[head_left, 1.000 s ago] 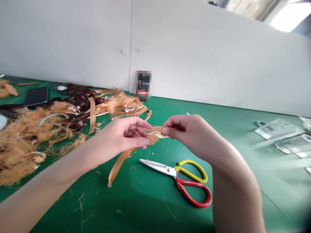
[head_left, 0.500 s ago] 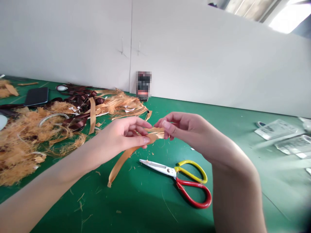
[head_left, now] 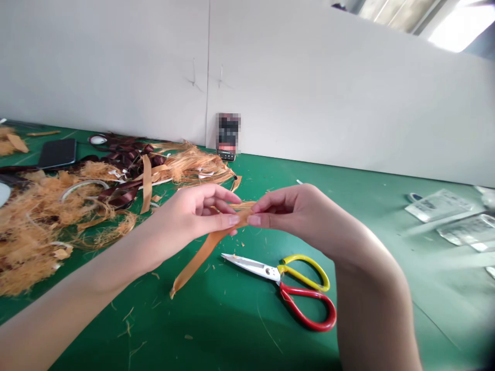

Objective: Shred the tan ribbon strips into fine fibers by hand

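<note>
An orange-tan ribbon (head_left: 201,256) is pinched between thumb and fingers of my left hand (head_left: 204,210), its loose tail hanging down to the left. My right hand (head_left: 280,208) closes its thumb and fingertips on the same ribbon, close beside the left fingertips. Thin tan strands show behind the ribbon between the two hands; how they join it is hidden by my fingers. Below my hands, scissors (head_left: 270,272) with one yellow and one red handle lie on the green table (head_left: 216,330), untouched, tips pointing left.
Frayed tan fibre (head_left: 34,232) heaps up at the left, with dark brown ribbon (head_left: 129,193) and a bundle of tan strands (head_left: 197,165) behind. A dark phone (head_left: 58,153) lies there. Another phone (head_left: 226,154) leans on the white wall (head_left: 309,93). Clear plastic packets (head_left: 441,205) lie right.
My right hand has shifted slightly left and down, and its thumb and fingertips now pinch the ribbon next to my left thumb. My left hand stays almost where it was.
</note>
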Available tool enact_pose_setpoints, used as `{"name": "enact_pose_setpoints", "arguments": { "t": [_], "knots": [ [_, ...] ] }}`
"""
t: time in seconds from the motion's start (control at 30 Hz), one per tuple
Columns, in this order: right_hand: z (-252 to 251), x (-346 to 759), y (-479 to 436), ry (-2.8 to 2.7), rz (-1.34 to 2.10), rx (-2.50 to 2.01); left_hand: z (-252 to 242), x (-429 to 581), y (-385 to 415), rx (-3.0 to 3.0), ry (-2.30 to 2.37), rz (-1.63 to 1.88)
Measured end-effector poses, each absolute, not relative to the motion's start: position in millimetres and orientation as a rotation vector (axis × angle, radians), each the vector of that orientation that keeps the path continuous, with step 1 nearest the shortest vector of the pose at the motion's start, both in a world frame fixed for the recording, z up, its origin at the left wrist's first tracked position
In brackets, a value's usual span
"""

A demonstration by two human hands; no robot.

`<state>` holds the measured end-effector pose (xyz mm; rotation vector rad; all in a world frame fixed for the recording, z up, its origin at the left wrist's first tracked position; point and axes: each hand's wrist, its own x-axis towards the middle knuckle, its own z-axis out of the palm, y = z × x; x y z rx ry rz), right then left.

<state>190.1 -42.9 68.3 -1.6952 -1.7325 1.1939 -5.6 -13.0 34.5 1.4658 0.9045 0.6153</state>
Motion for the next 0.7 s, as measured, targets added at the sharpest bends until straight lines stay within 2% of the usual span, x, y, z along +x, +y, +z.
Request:
{"name": "enact_pose_setpoints", "arguments": {
  "t": [0.7],
  "knots": [
    [69.4, 189.3, -45.9, -1.782, 1.135, -1.67, 35.9, -5.5, -13.5, 1.481, 0.965, 0.683]
  ]
}}
